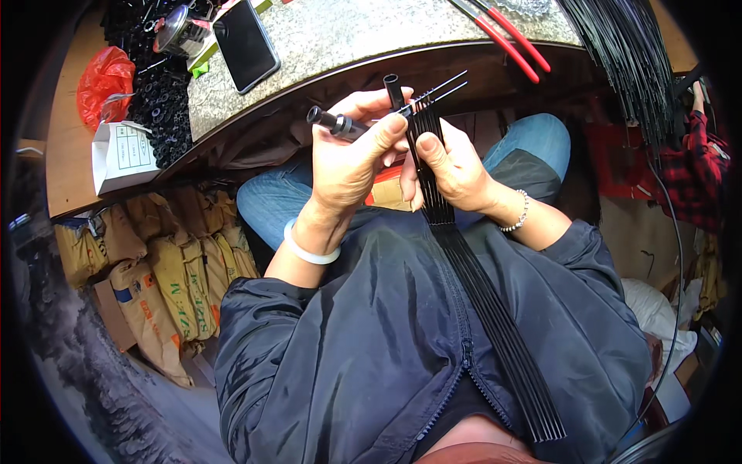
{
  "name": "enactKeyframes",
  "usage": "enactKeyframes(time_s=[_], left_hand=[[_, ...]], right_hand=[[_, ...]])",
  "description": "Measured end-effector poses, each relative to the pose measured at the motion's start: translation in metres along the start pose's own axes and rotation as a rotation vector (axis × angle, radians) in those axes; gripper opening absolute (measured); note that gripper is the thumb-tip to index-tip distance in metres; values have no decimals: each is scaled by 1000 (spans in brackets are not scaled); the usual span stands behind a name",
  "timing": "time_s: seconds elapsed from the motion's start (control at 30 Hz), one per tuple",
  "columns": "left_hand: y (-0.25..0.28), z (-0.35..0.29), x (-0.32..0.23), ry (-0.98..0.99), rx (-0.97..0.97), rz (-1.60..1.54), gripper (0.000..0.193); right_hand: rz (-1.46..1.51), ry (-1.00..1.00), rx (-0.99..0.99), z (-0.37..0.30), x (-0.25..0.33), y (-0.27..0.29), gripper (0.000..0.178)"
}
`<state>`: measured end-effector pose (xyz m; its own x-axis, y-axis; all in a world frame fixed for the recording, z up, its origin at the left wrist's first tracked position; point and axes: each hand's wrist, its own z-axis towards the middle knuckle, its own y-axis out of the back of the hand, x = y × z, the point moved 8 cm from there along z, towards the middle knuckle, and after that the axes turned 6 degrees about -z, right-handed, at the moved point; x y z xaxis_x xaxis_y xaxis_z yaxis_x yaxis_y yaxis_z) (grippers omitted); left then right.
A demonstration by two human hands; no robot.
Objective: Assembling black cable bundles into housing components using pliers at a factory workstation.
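Note:
A flat bundle of thin black rods (495, 321), which look like umbrella ribs, runs from my hands down across my jacket. My right hand (461, 172) is closed around its upper part, the thumb pressed on top. In my left hand (345, 164) is a black tubular piece (332, 120) with a round, hollow end. The left thumb and fingers also pinch near the top of the rods. Another short black tube (393, 89) stands up between the hands. Two thin rods (448, 85) stick out to the upper right. Fingers partly hide how the parts join.
A speckled tabletop (340, 39) curves ahead, bearing a phone (246, 46) and red-handled pliers (514, 42). At the left lie small black parts (158, 100), a red plastic bag (104, 85) and a white box (124, 158). More rods (622, 62) hang at the right. Sacks (166, 286) sit below.

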<state>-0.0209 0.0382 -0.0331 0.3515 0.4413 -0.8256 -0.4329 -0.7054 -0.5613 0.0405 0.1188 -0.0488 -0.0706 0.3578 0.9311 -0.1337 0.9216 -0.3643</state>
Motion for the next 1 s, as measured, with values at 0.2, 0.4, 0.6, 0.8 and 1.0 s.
enactKeyframes(time_s=[0.2, 0.4, 0.6, 0.8, 1.0], left_hand=[[3, 7, 12, 84, 51, -172, 29], [4, 12, 16, 136, 178, -154, 16], [10, 15, 16, 171, 138, -1, 11], [12, 20, 10, 138, 91, -53, 20], [9, 18, 10, 181, 188, -95, 17]], right_hand=[[-63, 40, -22, 3, -5, 3, 48], [-100, -62, -26, -1, -10, 5, 60], [-26, -149, 50, 7, -19, 6, 64], [-74, -102, 18, 5, -21, 8, 68], [-48, -144, 108, 6, -21, 5, 73]])
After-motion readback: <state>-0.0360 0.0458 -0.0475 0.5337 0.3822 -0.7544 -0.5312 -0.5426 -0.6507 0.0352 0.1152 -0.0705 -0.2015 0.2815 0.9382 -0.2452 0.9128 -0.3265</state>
